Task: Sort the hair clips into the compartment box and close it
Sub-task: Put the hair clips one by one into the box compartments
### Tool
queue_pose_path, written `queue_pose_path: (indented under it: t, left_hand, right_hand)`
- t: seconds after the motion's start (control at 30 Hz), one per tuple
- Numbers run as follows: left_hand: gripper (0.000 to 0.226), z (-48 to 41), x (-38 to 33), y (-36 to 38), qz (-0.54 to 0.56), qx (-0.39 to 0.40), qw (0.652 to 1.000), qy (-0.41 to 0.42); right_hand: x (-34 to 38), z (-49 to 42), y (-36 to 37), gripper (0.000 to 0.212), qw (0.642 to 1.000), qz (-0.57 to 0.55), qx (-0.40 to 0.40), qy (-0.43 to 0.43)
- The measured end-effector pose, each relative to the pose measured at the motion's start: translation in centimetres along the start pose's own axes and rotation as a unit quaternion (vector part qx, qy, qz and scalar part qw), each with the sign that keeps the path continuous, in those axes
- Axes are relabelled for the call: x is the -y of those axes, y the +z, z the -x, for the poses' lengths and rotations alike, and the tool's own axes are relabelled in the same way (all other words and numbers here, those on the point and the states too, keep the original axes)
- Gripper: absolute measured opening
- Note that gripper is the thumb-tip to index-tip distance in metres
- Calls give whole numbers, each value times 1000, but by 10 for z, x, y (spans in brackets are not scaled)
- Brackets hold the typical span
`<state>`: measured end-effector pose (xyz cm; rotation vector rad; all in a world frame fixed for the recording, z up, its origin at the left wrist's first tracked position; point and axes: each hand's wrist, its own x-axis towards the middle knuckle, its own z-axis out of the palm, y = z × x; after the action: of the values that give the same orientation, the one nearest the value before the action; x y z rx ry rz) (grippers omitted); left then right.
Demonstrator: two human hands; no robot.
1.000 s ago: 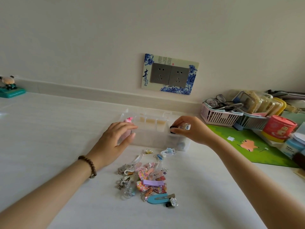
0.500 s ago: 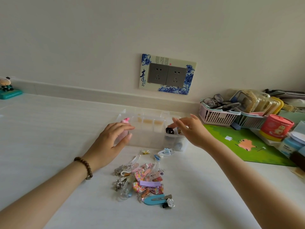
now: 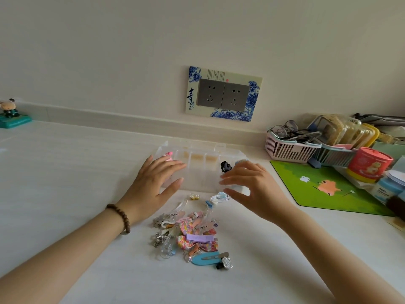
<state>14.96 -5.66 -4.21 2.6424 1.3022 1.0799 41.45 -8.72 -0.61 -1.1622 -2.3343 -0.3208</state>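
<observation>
Sorting is under way: the box (image 3: 197,170) at mid-frame is steadied by the left hand (image 3: 156,183), fingers spread, while the empty right hand (image 3: 252,185), fingers apart, must next pinch a clip from the pile (image 3: 190,233) below.

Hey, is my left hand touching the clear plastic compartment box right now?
Touching. The head view shows the left hand laid flat against the clear plastic compartment box, fingers over its left end and thumb along its front wall.

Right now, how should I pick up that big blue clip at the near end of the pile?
Pinch the blue clip across its narrow width near the rounded left end, coming from above. It lies flat at the pile's near edge, and that end looks clear of the silver rose clip at its right.
</observation>
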Motion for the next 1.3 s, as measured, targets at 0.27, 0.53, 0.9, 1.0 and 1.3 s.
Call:
queue_pose_path:
  t: [0.27, 0.53, 0.9, 1.0, 1.3]
  left_hand:
    - [49, 0, -4, -1, 16, -9, 1000, -2]
    - [47, 2, -7, -3, 48, -25, 999, -6]
    - [39, 4, -7, -6, 47, -11, 999, -9]
    - [39, 4, -5, -7, 42, -9, 999, -6]
    - [40, 3, -3, -6, 39, -15, 999, 1]
  right_hand:
    - [3, 8, 22, 34, 986, -59, 147, 45]
    - [11, 6, 13, 37, 967, -235, 54, 87]
    - [-3, -70, 7, 26, 897, -367, 31, 243]
    - [-7, -72, 14, 26, 906, -348, 71, 230]
    - [-4, -60, 15, 24, 967, -185, 50, 169]
